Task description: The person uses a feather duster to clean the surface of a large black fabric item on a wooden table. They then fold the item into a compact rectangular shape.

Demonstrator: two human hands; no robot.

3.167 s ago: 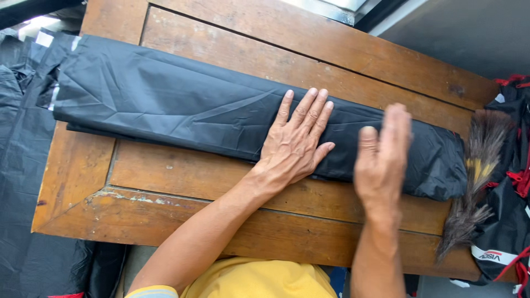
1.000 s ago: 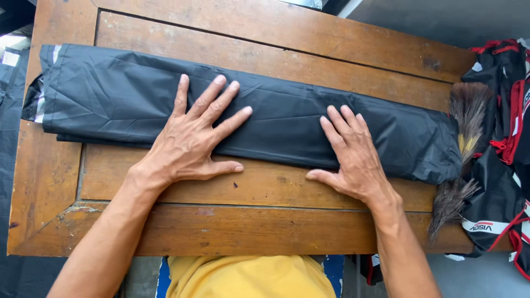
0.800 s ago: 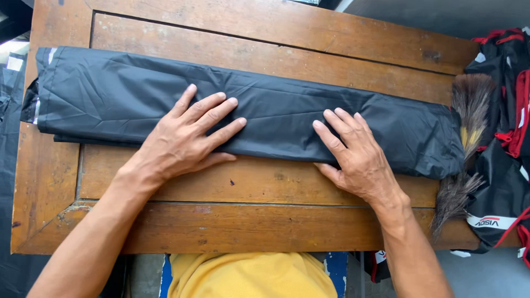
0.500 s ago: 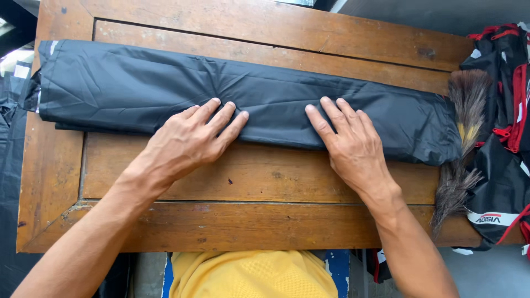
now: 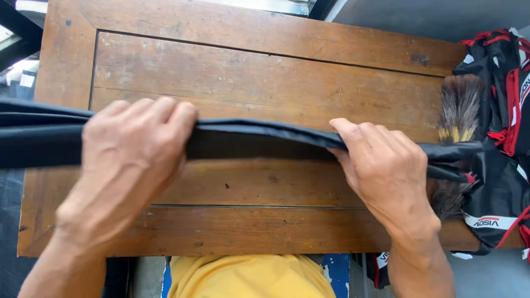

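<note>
Two sets of fingers curl over the long edge of the black cloth (image 5: 259, 140), pinching it, mid-frame above the wooden worktop (image 5: 265, 72). Lifting evenly would keep the fold straight. Left hand (image 5: 130, 160) and right hand (image 5: 386, 171) sit knuckles-up, wrists low.

Wooden table (image 5: 265, 72); feather duster (image 5: 458, 107); black-and-red bag (image 5: 505, 110) at right.
</note>
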